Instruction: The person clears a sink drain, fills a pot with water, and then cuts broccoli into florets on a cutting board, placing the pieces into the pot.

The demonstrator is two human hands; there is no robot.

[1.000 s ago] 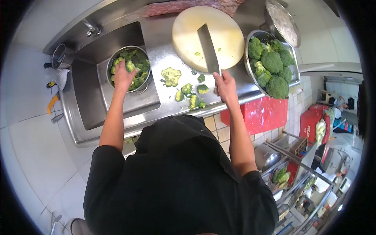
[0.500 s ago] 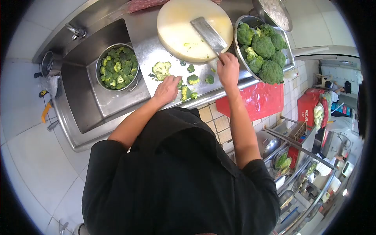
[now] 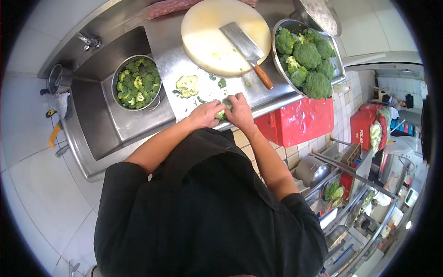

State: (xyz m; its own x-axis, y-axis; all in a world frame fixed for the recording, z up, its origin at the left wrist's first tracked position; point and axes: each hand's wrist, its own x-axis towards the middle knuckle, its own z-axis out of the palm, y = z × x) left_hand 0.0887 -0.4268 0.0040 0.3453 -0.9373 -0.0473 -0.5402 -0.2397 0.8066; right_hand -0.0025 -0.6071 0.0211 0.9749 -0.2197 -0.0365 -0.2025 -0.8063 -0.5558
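Near the counter's front edge, my left hand (image 3: 206,114) and my right hand (image 3: 239,111) are close together, their fingers curled round broccoli pieces (image 3: 220,115). A cut yellow-green broccoli piece (image 3: 187,86) lies on the steel counter beyond my left hand, with small florets (image 3: 222,83) to its right. The cleaver (image 3: 242,42) rests on the round white cutting board (image 3: 203,41), its wooden handle sticking out over the board's edge, untouched by either hand. Right of the board, a steel colander (image 3: 276,54) holds several whole broccoli heads (image 3: 307,56).
In the sink (image 3: 90,117) at the left stands a pot (image 3: 115,94) of cut broccoli. A tap (image 3: 88,41) is behind it. A bowl of pale food (image 3: 320,16) is at the back right. Red containers (image 3: 304,121) stand below the counter's right side. Farther right, a person (image 3: 396,102) is partly visible.
My right hand has let go of the cleaver's handle and moved left and down beside my left hand. My left hand has shifted slightly right. The loose florets are now gathered under both hands.
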